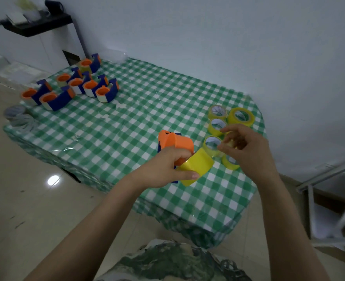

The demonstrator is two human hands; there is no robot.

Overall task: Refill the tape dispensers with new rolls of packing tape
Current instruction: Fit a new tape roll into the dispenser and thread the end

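Ok, my L hand (pixel 167 167) fingers clamped on orange dispenser (pixel 175 141) w/ yellow roll (pixel 196 165), held over counter (pixel 127 122) near edge; R hand (pixel 246 147) fingers pinch its loose tape end (pixel 215 153); spare rolls (pixel 240 116) beside.

The bench (pixel 127 122) wears a green-and-white checked cloth. Above its near edge, the tape roll (pixel 196 167) is solid yellow, and the tape dispenser (pixel 175 141) with it has an orange hub and blue body. At the bench's right end, the spare tape rolls (pixel 241 117) are translucent yellow with white cores. At its far left corner, the grouped dispensers (pixel 63 98) are blue and orange, with pale rolls. Below the bench's near side, a garment (pixel 167 260) shows green camouflage.
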